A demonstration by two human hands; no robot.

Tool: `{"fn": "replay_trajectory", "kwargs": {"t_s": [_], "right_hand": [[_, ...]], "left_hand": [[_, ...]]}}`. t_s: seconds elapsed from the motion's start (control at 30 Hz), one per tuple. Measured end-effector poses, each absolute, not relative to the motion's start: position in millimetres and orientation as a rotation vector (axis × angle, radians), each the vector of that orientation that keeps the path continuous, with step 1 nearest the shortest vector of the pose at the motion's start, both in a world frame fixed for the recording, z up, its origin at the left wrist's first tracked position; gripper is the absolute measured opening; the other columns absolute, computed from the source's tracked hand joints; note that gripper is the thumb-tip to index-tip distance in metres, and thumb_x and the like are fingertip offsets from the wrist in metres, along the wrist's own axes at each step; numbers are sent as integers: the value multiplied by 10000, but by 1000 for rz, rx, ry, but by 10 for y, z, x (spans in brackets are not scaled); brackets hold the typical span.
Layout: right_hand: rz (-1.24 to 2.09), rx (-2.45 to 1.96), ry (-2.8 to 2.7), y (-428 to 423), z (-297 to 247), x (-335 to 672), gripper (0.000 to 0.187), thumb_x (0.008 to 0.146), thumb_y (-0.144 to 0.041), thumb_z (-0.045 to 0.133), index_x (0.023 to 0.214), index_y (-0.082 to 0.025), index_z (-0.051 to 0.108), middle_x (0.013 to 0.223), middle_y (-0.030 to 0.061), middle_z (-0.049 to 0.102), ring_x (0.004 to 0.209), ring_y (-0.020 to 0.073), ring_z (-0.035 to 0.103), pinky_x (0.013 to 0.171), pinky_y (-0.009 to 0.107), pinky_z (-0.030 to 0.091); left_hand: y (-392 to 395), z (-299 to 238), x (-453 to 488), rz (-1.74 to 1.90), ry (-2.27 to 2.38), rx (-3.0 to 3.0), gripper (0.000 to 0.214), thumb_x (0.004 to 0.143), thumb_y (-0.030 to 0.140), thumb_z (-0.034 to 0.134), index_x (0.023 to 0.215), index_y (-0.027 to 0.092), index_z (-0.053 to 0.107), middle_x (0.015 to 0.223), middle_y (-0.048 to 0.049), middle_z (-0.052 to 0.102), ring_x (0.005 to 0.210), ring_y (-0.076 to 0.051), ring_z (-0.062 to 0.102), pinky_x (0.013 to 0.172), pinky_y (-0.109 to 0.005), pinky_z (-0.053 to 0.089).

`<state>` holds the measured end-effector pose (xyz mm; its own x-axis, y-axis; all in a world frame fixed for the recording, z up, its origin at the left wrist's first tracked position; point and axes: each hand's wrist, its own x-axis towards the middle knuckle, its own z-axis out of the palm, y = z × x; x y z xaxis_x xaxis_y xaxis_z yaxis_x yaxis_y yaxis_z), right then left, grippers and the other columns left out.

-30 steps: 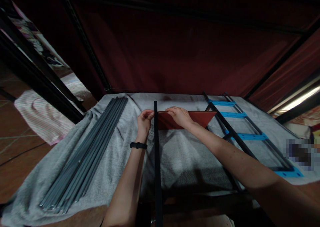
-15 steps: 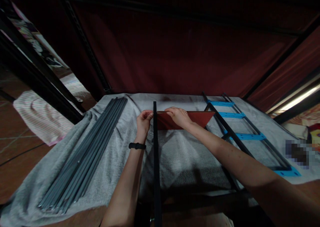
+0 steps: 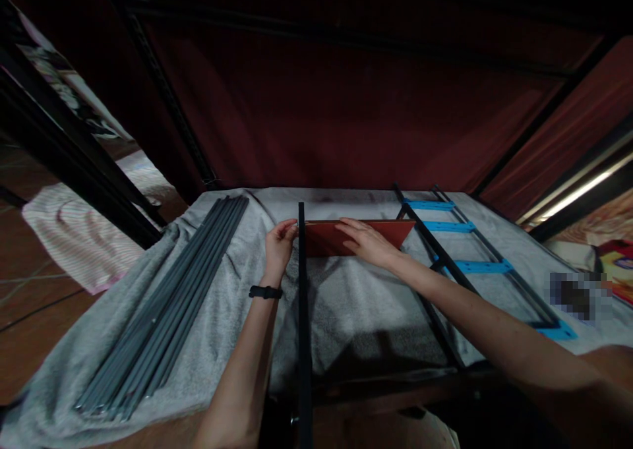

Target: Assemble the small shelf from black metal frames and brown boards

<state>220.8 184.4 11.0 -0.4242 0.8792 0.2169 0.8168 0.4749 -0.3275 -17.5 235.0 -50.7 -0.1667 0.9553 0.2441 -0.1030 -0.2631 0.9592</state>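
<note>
Right fingers are lying loose on a flat, reddish-brown panel, left fingers bunching beside a straight black metal bar, their grip unclear!

Holds both arms outstretched over the grey cloth, toward its far edge. Angles the left forearm up from the near edge, with the left hand raised and its thumb and fingertips bent close together. Slants the right forearm in from the near right corner, with the right hand back upward, fingers extended leftward, thumb apart.
</note>
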Motion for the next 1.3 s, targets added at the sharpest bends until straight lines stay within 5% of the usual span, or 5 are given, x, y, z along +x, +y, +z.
{"fn": "replay_trajectory", "kwargs": {"t_s": [0.43, 0.53, 0.67, 0.97, 1.3], "right_hand": [[642, -1460, -2283, -454, 253, 2712, 396, 976, -302, 476, 1348, -411, 554, 1339, 14, 614, 1240, 219, 581, 1018, 402, 534], [578, -1441, -2325, -746, 262, 2641, 422, 968, -315, 491, 1378, -411, 523, 1316, 16, 630, 1246, 235, 575, 1058, 447, 505], [484, -1373, -2379, -871, 212, 2569, 452, 959, -335, 509, 1407, -389, 493, 1310, 18, 635, 1264, 258, 556, 1144, 516, 398], [373, -1360, -2382, -830, 42, 2543, 405, 982, -264, 411, 1349, -359, 552, 1154, 61, 700, 1007, 252, 676, 902, 461, 544], [321, -1333, -2418, -844, 149, 2503, 370, 995, -226, 387, 1290, -315, 592, 1125, 56, 701, 1010, 227, 671, 888, 413, 536]], "left_hand": [[2014, -459, -255, 1563, 1175, 1140, 234, 676, 283, 718, 865, 147, 699, 697, -30, 673, 617, -122, 594, 619, -248, 459], [1768, -390, -249, 1529, 1174, 1092, 234, 672, 299, 735, 848, 148, 701, 697, -34, 679, 626, -120, 599, 628, -246, 465], [1117, -374, -282, 1486, 1206, 1022, 295, 655, 390, 775, 829, 159, 718, 703, -40, 689, 652, -142, 618, 643, -264, 488], [-800, -425, -271, 1330, 1337, 792, 343, 734, 535, 716, 883, 229, 758, 828, -49, 733, 736, -173, 659, 676, -276, 511], [-879, -244, -176, 1458, 1380, 796, 259, 665, 423, 795, 839, 239, 739, 754, -8, 685, 682, -134, 599, 682, -260, 485]]}}
